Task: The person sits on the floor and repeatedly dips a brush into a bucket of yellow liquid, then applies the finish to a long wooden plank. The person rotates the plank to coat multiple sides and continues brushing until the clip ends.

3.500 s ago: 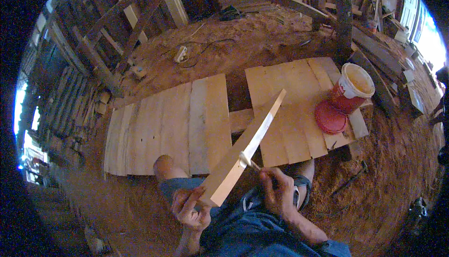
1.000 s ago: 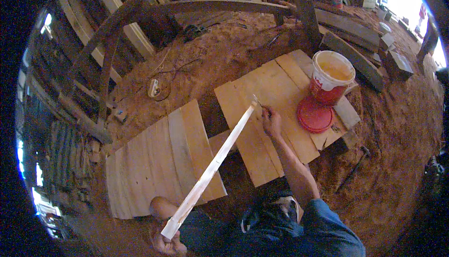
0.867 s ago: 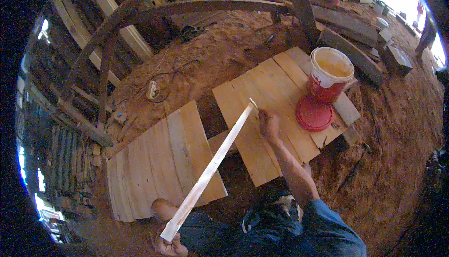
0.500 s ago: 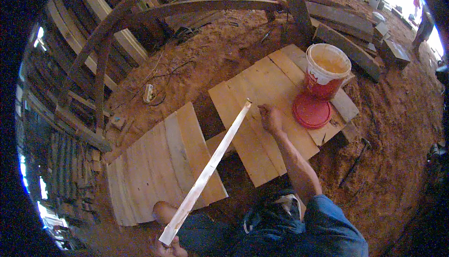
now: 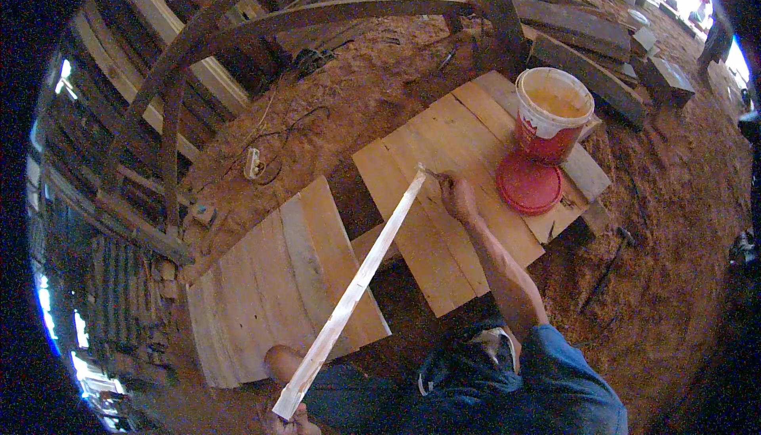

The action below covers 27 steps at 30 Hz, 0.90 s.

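A long narrow wooden strip (image 5: 349,300), pale and whitish on its upper face, slants up from my lap over the boards. My left hand (image 5: 295,423) is closed round its near end at the lower edge. At the strip's far end is my right hand (image 5: 460,197), fingers pinched together on a small thin dark piece (image 5: 432,173) that reaches to the strip's tip; its kind is too small to make out. Just right of that hand lies a round red lid (image 5: 529,185). Behind the lid stands a red and white bucket (image 5: 552,122) with yellowish stuff inside.
Joined boards (image 5: 444,269) lie under my right hand, and a second board panel (image 5: 261,292) lies left. A hammer (image 5: 606,269) rests on the reddish dirt at right. Thick beams (image 5: 590,74) are piled behind, and a curved wooden frame (image 5: 341,13) crosses the back.
My right hand has shifted slightly, and the small dark piece now shows between its fingers and the strip's tip. The strip and my left hand have barely moved.
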Each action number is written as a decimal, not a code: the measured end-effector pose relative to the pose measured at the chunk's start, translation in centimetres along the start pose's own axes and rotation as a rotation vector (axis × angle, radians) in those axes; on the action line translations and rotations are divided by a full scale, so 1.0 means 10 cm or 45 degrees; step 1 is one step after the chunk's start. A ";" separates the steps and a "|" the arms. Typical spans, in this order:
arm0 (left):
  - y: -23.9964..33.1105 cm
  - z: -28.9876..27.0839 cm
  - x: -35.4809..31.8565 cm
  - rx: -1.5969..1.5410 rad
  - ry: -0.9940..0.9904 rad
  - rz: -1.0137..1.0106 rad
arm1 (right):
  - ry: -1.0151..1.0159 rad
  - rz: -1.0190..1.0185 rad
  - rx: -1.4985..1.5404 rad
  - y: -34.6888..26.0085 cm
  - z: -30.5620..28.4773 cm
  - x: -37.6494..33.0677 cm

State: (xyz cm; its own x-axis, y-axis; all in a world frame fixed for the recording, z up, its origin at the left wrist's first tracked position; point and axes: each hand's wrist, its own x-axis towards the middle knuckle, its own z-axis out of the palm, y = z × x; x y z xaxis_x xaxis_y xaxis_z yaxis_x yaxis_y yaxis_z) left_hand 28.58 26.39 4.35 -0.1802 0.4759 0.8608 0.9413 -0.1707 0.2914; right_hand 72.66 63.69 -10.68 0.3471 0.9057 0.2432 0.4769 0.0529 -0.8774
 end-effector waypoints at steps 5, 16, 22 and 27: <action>0.15 -0.01 0.12 -0.007 -0.325 0.088 | 0.033 -0.027 -0.090 -0.21 -0.09 -0.40; -0.03 0.02 0.09 -0.123 -0.092 0.051 | 0.061 0.069 -0.111 -0.03 -0.06 -0.23; 0.27 -0.01 0.33 -0.209 -0.331 -0.171 | 0.105 -0.004 -0.071 0.01 -0.05 -0.21; 0.21 0.03 0.18 -0.293 -0.200 -0.108 | -0.007 -0.154 -0.266 -0.33 -0.26 -0.69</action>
State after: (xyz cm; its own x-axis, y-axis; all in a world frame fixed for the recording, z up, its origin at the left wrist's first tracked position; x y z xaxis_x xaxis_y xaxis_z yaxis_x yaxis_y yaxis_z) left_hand 30.28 27.14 6.42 -0.1922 0.6213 0.7596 0.8318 -0.3076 0.4620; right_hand 70.83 56.21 -8.40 0.2734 0.9003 0.3388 0.6717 0.0734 -0.7372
